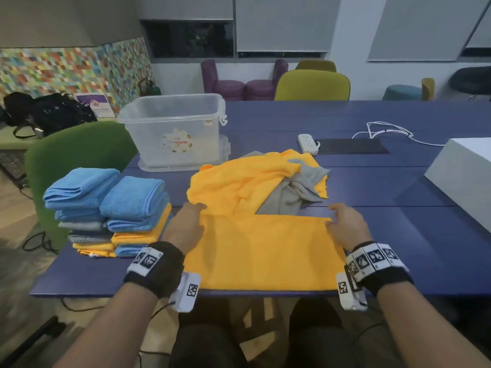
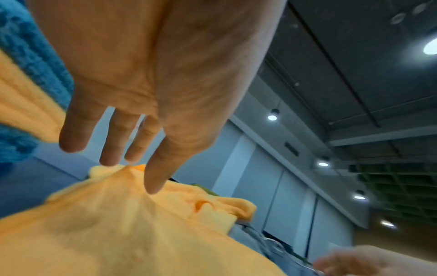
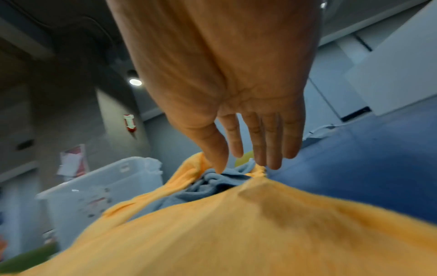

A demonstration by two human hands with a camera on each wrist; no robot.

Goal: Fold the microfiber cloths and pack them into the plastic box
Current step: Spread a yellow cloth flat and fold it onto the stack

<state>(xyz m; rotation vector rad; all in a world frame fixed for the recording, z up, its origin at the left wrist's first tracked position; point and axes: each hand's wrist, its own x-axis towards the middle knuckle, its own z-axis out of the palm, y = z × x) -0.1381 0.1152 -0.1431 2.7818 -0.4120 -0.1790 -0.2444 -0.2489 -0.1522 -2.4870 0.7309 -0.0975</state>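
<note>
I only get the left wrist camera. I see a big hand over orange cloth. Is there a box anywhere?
Observer: Yes, a clear plastic box stands on the blue table, beyond the cloths.
Operator: Is anything inside it?
Observer: I see no cloths in it. Two stacks of folded cloths sit beside the left hand.
Operator: What's the other hand doing?
Observer: The right hand touches the far right corner of the flat orange cloth, fingers fairly straight.
</note>
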